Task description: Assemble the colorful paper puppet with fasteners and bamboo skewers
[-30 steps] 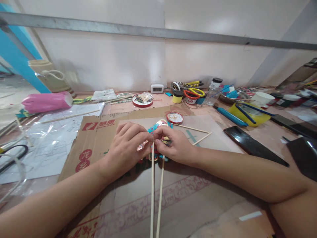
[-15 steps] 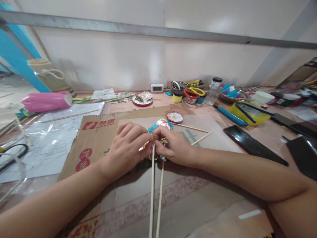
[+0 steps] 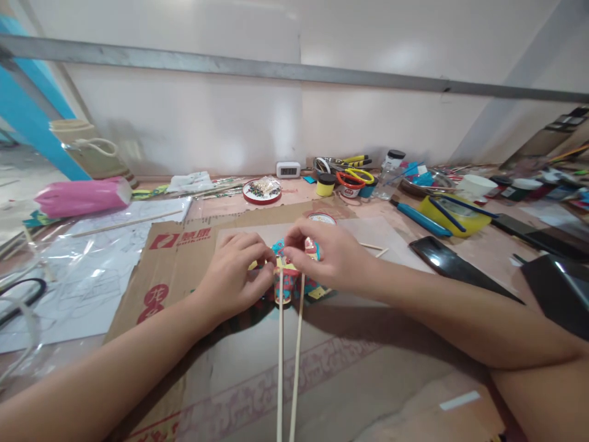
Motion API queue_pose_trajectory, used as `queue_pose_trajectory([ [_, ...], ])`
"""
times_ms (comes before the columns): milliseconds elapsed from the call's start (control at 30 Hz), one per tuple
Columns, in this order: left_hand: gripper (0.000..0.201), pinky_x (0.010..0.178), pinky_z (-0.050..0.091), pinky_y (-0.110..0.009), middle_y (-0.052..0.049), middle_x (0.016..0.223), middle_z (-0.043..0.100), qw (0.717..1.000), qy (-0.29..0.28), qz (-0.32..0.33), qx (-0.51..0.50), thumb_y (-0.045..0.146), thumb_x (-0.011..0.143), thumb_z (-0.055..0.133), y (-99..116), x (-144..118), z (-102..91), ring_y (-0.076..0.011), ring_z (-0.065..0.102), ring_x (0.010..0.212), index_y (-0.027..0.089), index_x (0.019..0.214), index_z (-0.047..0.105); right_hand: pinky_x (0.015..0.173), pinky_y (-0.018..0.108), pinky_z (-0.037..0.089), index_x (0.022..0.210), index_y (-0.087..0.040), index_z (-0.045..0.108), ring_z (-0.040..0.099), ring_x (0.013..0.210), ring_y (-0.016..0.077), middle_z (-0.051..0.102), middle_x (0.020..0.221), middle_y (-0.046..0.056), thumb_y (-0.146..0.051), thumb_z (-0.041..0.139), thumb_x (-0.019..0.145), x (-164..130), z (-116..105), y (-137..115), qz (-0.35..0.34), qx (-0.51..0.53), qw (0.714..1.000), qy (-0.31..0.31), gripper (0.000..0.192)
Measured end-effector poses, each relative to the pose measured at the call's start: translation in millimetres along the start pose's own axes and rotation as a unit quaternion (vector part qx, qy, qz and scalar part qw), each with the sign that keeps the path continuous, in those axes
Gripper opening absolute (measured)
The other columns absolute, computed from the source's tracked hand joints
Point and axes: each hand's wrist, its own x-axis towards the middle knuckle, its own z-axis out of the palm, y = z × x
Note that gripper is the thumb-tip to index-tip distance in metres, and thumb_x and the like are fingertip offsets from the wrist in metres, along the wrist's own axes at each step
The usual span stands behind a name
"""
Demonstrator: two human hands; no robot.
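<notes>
A small colourful paper figure [image 3: 291,279], blue, red and yellow, lies on flattened cardboard [image 3: 184,258] at the middle of the table. Two thin wooden sticks [image 3: 288,362] run from it toward me. My left hand [image 3: 234,276] presses on the figure's left side with its fingertips. My right hand [image 3: 329,258] pinches the figure's upper part between thumb and forefinger and covers its right side. Much of the figure is hidden under both hands.
A red round tin lid [image 3: 322,217] sits just behind my right hand, loose sticks [image 3: 375,248] beside it. At the back are a bead dish [image 3: 262,189], a clock [image 3: 288,169], scissors [image 3: 352,178], jars, a yellow bowl [image 3: 453,215]. A pink roll [image 3: 83,196] and plastic sheets lie left, dark trays [image 3: 460,267] right.
My right hand has lifted and shifted back over the figure's top, now hiding most of the red lid. The figure shows more below my fingers. The view dipped slightly.
</notes>
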Motion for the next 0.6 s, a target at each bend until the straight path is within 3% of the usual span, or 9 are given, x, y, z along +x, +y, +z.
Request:
queue_pose_trajectory([
  [167, 0.026, 0.077, 0.038, -0.033, 0.0, 0.075, 0.06, 0.998, -0.043, -0.032, -0.026, 0.027, 0.093, 0.046, -6, 2, 1.7, -0.0159, 0.056, 0.076, 0.018, 0.074, 0.061, 0.064, 0.026, 0.039, 0.089, -0.019, 0.068, 0.06, 0.074, 0.0148, 0.069, 0.084, 0.002, -0.026, 0.057, 0.09, 12, -54, 5, 0.059, -0.204, 0.974, -0.076, 0.013],
  [267, 0.029, 0.079, 0.038, -0.033, -0.001, 0.076, 0.061, 0.998, -0.041, -0.055, -0.018, 0.032, 0.095, 0.045, -10, 2, 4.5, -0.0168, 0.057, 0.079, 0.019, 0.076, 0.062, 0.069, 0.028, 0.042, 0.104, -0.024, 0.07, 0.064, 0.089, 0.0195, 0.071, 0.107, 0.004, -0.026, 0.058, 0.089, 11, -67, 26, 0.098, -0.285, 0.945, -0.129, 0.02],
  [333, 0.03, 0.08, 0.038, -0.034, -0.001, 0.078, 0.062, 0.997, -0.045, -0.061, -0.015, 0.033, 0.096, 0.044, -12, 2, 5.9, -0.0172, 0.057, 0.081, 0.019, 0.077, 0.062, 0.072, 0.029, 0.043, 0.116, -0.028, 0.067, 0.063, 0.1, 0.0229, 0.067, 0.122, 0.005, -0.025, 0.06, 0.087, 10, -67, 38, 0.103, -0.313, 0.931, -0.154, 0.031],
  [400, 0.032, 0.081, 0.038, -0.034, -0.001, 0.078, 0.062, 0.996, -0.054, -0.066, -0.013, 0.035, 0.096, 0.043, -13, 2, 6.8, -0.0174, 0.057, 0.081, 0.019, 0.077, 0.062, 0.074, 0.029, 0.043, 0.116, -0.026, 0.067, 0.063, 0.103, 0.0247, 0.066, 0.125, 0.006, -0.023, 0.06, 0.085, 10, -61, 47, 0.111, -0.322, 0.925, -0.169, 0.032],
  [533, 0.034, 0.081, 0.038, -0.035, -0.002, 0.079, 0.063, 0.994, -0.078, -0.075, -0.011, 0.038, 0.096, 0.042, -12, 4, 6.6, -0.0178, 0.057, 0.081, 0.019, 0.076, 0.063, 0.068, 0.029, 0.04, 0.088, -0.016, 0.07, 0.065, 0.085, 0.0231, 0.073, 0.099, 0.012, -0.015, 0.057, 0.083, 12, -45, 65, 0.15, -0.318, 0.919, -0.177, 0.015],
  [600, 0.035, 0.082, 0.039, -0.035, -0.002, 0.078, 0.063, 0.993, -0.087, -0.081, -0.008, 0.038, 0.096, 0.041, -11, 5, 6.2, -0.0182, 0.058, 0.081, 0.02, 0.076, 0.064, 0.066, 0.029, 0.038, 0.084, -0.015, 0.069, 0.064, 0.077, 0.0208, 0.073, 0.092, 0.011, -0.014, 0.057, 0.083, 14, -39, 73, 0.15, -0.318, 0.921, -0.169, 0.012],
])
